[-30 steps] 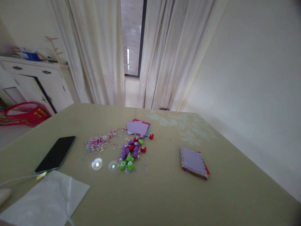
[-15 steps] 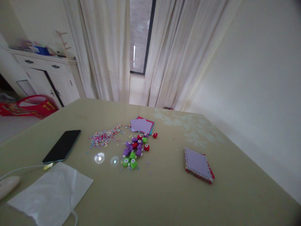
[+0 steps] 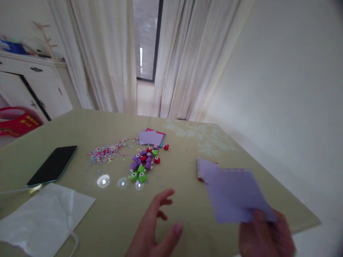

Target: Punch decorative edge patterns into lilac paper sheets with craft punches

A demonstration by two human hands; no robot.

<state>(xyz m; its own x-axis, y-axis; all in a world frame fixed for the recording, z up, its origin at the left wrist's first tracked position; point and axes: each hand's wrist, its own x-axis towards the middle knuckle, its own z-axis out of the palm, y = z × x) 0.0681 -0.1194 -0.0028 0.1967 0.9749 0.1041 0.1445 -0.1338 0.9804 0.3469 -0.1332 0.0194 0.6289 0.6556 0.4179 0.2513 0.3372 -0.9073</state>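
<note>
A sheet of purple paper (image 3: pixel 233 196) with a scalloped edge is pinched by its near corner in my right hand (image 3: pixel 264 232), which is blurred. Behind the sheet, and partly covered by it, lies a stack of punched-edge papers (image 3: pixel 205 166). My left hand (image 3: pixel 155 228) hovers over the table at the lower middle, fingers spread and curved, holding nothing. Beyond it sits a cluster of small purple, red and green craft punches (image 3: pixel 142 164) with white round spots. Past them is a pile of purple, red and blue paper sheets (image 3: pixel 151 137).
Colourful paper confetti (image 3: pixel 107 152) is scattered left of the punches. A black phone (image 3: pixel 53 166) lies at the left. Nearer is a white sheet or bag (image 3: pixel 48 217) with a cable (image 3: pixel 71 210) across it. The table (image 3: pixel 187 207) meets a white wall on the right.
Both hands have come into view from below, the right one with the purple paper in it. The view has turned right, so the table's things appear shifted left.
</note>
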